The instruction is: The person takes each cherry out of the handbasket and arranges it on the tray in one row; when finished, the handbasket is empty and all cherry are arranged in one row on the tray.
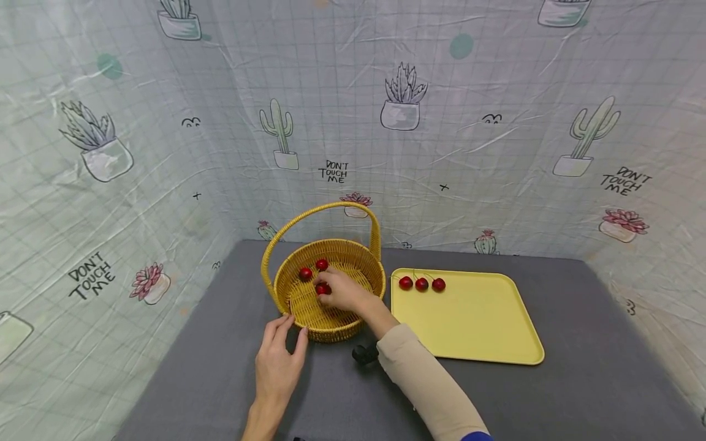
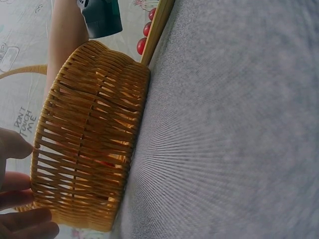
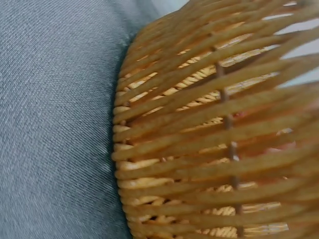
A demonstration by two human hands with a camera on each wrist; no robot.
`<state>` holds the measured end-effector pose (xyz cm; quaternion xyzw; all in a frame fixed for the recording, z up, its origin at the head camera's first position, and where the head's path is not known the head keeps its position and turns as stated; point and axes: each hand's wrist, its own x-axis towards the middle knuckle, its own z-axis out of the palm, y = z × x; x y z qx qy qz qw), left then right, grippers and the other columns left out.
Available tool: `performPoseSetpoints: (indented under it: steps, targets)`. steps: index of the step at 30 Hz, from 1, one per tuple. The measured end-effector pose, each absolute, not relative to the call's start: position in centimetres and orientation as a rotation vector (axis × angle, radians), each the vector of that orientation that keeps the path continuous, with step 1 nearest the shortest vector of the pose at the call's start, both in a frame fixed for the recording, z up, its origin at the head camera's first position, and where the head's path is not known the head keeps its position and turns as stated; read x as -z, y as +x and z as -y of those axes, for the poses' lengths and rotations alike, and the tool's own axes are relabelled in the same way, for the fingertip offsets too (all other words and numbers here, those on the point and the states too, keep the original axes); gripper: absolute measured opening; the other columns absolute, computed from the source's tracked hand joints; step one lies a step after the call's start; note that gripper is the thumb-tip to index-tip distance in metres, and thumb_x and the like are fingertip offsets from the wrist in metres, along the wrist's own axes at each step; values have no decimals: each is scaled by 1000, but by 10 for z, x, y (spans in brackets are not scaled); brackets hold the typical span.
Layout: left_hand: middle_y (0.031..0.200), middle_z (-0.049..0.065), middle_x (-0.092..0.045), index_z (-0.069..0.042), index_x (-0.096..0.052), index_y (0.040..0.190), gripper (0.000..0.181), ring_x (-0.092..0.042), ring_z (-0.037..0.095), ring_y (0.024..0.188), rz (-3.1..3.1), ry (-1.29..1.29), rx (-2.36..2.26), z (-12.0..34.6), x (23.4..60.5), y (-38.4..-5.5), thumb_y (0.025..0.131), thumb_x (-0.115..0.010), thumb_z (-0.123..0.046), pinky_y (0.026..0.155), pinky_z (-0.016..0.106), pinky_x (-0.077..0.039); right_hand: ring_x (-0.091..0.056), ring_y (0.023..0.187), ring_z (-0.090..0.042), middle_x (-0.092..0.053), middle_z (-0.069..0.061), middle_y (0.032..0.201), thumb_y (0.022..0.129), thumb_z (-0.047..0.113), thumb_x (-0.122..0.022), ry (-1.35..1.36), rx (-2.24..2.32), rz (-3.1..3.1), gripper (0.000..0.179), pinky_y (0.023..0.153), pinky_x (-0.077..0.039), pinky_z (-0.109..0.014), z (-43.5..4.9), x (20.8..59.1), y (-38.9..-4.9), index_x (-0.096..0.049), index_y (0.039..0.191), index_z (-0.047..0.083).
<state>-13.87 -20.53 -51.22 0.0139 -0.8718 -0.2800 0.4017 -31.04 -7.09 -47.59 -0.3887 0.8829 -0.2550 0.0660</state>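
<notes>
A yellow wicker basket point(image 1: 336, 335) with a tall arched handle stands on the grey table. Inside it, my right hand point(image 1: 344, 291) pinches a red cherry point(image 1: 322, 288) between thumb and fingers, low over the woven bottom. Two more cherries lie close by in the basket, one to the left point(image 1: 306, 274) and one just behind point(image 1: 322, 264). My left hand point(image 1: 278, 361) rests its fingertips on the basket's near left rim, with thumb and fingers spread apart. The right wrist view shows only the basket's woven side point(image 3: 214, 149), which hides most of the right hand.
Right of the basket lies a shallow yellow tray point(image 1: 474, 318). Three cherries point(image 1: 421, 284) with stems sit in a row at its back left corner. A patterned sheet point(image 1: 353, 122) hangs behind and along both sides of the table. A black wrist camera point(image 1: 364, 354) sits under the right forearm.
</notes>
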Motion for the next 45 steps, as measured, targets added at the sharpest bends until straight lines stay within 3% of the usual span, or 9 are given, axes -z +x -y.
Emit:
performPoseSetpoints:
  steps: [4, 10, 14, 20, 25, 36, 45]
  targets:
    - [112, 17, -66, 8, -71, 113, 37, -71, 34, 100, 2204, 35, 709, 205, 512, -138, 84, -81, -12, 75, 44, -62, -61, 114, -20, -60, -8, 127, 95, 18, -69, -1180, 849, -2667, 40, 98, -54, -35, 64, 468, -308, -60, 133, 8]
    - [112, 17, -66, 8, -71, 113, 37, -71, 34, 99, 2197, 33, 705, 205, 512, -138, 84, -81, -12, 73, 44, -62, -61, 102, -17, -58, -7, 124, 98, 20, -67, -1224, 845, -2727, 43, 88, -55, -31, 51, 449, -303, -59, 139, 10]
    - [112, 17, -66, 7, -72, 113, 37, -71, 34, 99, 2194, 37, 698, 205, 512, -138, 83, -82, -12, 73, 44, -62, -63, 105, -17, -60, -6, 125, 98, 22, -67, -1256, 845, -2749, 39, 89, -56, -32, 42, 440, -299, -63, 134, 10]
    - [111, 17, -66, 7, -72, 113, 36, -71, 35, 98, 2184, 35, 703, 206, 512, -137, 83, -81, -12, 73, 45, -62, -62, 96, -16, -64, -7, 116, 95, 17, -71, -1253, 962, -2754, 32, 82, -56, -29, 30, 436, -295, -66, 125, 7]
    - [112, 17, -66, 7, -72, 113, 36, -71, 35, 99, 2184, 35, 708, 205, 512, -136, 84, -81, -12, 74, 44, -62, -63, 97, -14, -63, -4, 112, 93, 15, -72, -1185, 1056, -2761, 27, 84, -57, -28, 16, 436, -292, -64, 118, 9]
    - [112, 18, -66, 8, -71, 114, 36, -71, 35, 99, 2178, 18, 719, 205, 511, -138, 84, -81, -11, 74, 45, -62, -62, 93, -15, -61, -5, 111, 91, 13, -72, -1100, 1151, -2869, 31, 83, -58, -32, -25, 430, -294, -67, 121, 8]
    - [112, 18, -66, 8, -72, 113, 36, -71, 35, 99, 2182, 40, 722, 205, 511, -137, 84, -81, -12, 75, 46, -61, -67, 96, -21, -60, -10, 110, 92, 11, -71, -1000, 1221, -2883, 31, 89, -60, -42, -66, 429, -297, -65, 121, 5]
